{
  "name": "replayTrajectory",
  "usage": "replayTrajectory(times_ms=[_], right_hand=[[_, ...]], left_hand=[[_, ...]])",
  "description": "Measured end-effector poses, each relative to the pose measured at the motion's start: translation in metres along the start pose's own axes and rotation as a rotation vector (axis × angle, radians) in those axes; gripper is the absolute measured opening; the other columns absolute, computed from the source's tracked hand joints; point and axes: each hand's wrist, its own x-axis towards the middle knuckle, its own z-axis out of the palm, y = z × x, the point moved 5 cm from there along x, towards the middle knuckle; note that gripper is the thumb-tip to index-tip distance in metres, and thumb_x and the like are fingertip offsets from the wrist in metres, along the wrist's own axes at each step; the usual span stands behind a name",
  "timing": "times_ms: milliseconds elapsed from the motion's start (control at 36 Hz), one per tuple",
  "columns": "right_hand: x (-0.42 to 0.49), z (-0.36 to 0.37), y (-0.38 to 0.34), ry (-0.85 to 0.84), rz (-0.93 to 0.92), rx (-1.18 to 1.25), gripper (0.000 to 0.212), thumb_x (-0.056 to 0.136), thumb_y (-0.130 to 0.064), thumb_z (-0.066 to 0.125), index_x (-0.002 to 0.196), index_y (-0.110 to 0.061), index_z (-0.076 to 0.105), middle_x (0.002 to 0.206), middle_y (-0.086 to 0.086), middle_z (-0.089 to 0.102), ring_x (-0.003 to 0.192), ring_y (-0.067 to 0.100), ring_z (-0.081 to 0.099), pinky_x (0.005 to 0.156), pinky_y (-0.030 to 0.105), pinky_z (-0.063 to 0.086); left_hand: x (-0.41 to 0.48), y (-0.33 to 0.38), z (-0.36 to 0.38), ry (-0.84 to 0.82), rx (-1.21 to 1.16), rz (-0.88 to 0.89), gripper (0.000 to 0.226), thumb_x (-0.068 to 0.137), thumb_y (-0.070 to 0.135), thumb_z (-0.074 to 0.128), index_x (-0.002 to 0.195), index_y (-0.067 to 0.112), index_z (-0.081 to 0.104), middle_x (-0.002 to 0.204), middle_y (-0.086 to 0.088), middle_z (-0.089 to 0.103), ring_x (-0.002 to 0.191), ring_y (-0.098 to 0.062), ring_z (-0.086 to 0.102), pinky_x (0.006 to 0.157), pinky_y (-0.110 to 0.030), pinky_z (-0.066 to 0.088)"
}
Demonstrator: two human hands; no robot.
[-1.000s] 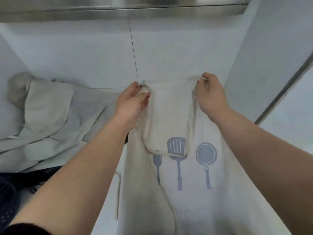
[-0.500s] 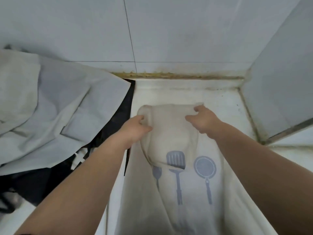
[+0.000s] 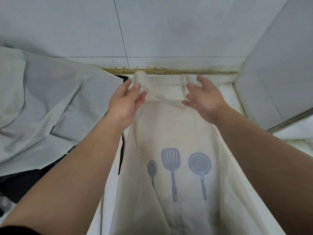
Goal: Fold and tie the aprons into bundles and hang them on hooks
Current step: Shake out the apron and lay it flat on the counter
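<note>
A cream apron printed with a spoon, a spatula and a pan lies lengthwise on the white counter, its bib towards the wall. Its neck strap loops across the top and rises blurred at both ends. My left hand is at the strap's left end, fingers loosely bent, fingertips touching the cloth. My right hand hovers at the right end with its fingers spread; the strap stands just beside its fingertips.
A pile of pale grey aprons covers the counter on the left, over something dark. A tiled wall closes the back with a stained joint. A side panel stands on the right.
Both hands lowered the apron's top from chest height onto the counter and pushed it towards the wall. Their pinching grips on the bib corners have loosened into spread fingers.
</note>
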Motion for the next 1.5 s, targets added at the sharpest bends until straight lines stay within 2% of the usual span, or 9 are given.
replayTrajectory(times_ms=[111, 306, 556, 667, 861, 1000, 1167, 1389, 1500], right_hand=[[-0.005, 0.002, -0.02, -0.038, -0.04, -0.168, 0.069, 0.096, -0.015, 0.051, 0.152, -0.025, 0.012, 0.132, 0.0, 0.042, 0.1, 0.013, 0.052, 0.1, 0.037, 0.048], [-0.047, -0.006, 0.012, 0.041, 0.02, -0.476, 0.035, 0.093, -0.01, 0.05, 0.128, -0.009, 0.052, 0.08, 0.002, 0.053, 0.066, 0.014, 0.051, 0.09, 0.045, 0.052], [-0.122, 0.0, 0.068, -0.143, 0.027, -0.824, 0.032, 0.091, -0.018, 0.056, 0.119, -0.004, 0.061, 0.101, 0.004, 0.053, 0.096, 0.021, 0.054, 0.096, 0.044, 0.048], [-0.156, 0.004, 0.095, -0.29, 0.098, -0.932, 0.035, 0.092, -0.014, 0.055, 0.112, 0.014, 0.057, 0.085, 0.023, 0.054, 0.076, 0.025, 0.049, 0.077, 0.045, 0.053], [-0.2, -0.004, 0.141, -0.471, 0.188, -1.052, 0.034, 0.089, -0.037, 0.059, 0.079, -0.005, 0.062, 0.078, 0.011, 0.057, 0.068, 0.024, 0.052, 0.064, 0.033, 0.048], [-0.221, -0.004, 0.151, -0.505, 0.098, -1.162, 0.051, 0.085, -0.058, 0.055, 0.073, -0.009, 0.059, 0.08, 0.009, 0.063, 0.069, 0.022, 0.056, 0.059, 0.028, 0.037], [-0.239, 0.003, 0.17, -0.49, 0.102, -1.166, 0.077, 0.074, -0.069, 0.059, 0.13, -0.02, 0.04, 0.129, 0.002, 0.053, 0.12, 0.029, 0.049, 0.102, 0.045, 0.037], [-0.235, 0.004, 0.184, -0.372, 0.069, -0.905, 0.028, 0.082, -0.034, 0.059, 0.104, -0.037, 0.041, 0.086, -0.007, 0.061, 0.099, 0.028, 0.06, 0.097, 0.052, 0.041], [-0.227, -0.004, 0.172, -0.227, 0.043, -0.882, 0.031, 0.094, -0.02, 0.047, 0.125, -0.02, 0.042, 0.111, 0.008, 0.059, 0.104, 0.031, 0.056, 0.094, 0.046, 0.045]], left_hand=[[0.001, 0.01, -0.003, -0.086, 0.382, 0.029, 0.071, 0.089, 0.024, 0.067, 0.149, 0.016, 0.03, 0.142, -0.002, 0.044, 0.125, -0.015, 0.049, 0.103, -0.034, 0.044], [-0.054, -0.013, -0.027, -0.081, 0.687, 0.058, 0.028, 0.092, 0.013, 0.061, 0.119, 0.019, 0.061, 0.102, 0.012, 0.063, 0.098, -0.007, 0.059, 0.094, -0.029, 0.045], [-0.128, -0.053, -0.067, -0.001, 0.894, 0.068, 0.028, 0.093, 0.015, 0.057, 0.119, 0.023, 0.063, 0.107, 0.008, 0.061, 0.089, -0.006, 0.056, 0.061, -0.013, 0.041], [-0.161, -0.078, -0.083, -0.013, 1.033, 0.01, 0.037, 0.091, 0.018, 0.057, 0.127, 0.024, 0.059, 0.124, 0.007, 0.054, 0.107, -0.01, 0.051, 0.071, -0.019, 0.044], [-0.224, -0.125, -0.111, 0.118, 1.323, -0.078, 0.046, 0.087, 0.026, 0.058, 0.132, 0.034, 0.054, 0.147, -0.004, 0.035, 0.13, -0.028, 0.041, 0.103, -0.041, 0.042], [-0.259, -0.139, -0.119, 0.233, 1.33, -0.103, 0.046, 0.091, 0.023, 0.054, 0.137, 0.029, 0.047, 0.15, -0.005, 0.027, 0.132, -0.032, 0.035, 0.108, -0.043, 0.035], [-0.284, -0.144, -0.121, 0.256, 1.153, -0.066, 0.05, 0.096, 0.016, 0.047, 0.145, 0.016, 0.037, 0.153, -0.005, 0.022, 0.13, -0.025, 0.04, 0.094, -0.023, 0.037], [-0.29, -0.135, -0.121, 0.231, 0.995, -0.045, 0.05, 0.099, 0.013, 0.041, 0.147, 0.016, 0.034, 0.153, 0.003, 0.027, 0.114, -0.004, 0.036, 0.08, -0.014, 0.033], [-0.288, -0.135, -0.126, 0.203, 1.106, -0.097, 0.049, 0.093, 0.01, 0.043, 0.141, 0.021, 0.045, 0.146, -0.004, 0.04, 0.126, -0.024, 0.046, 0.096, -0.032, 0.045]])
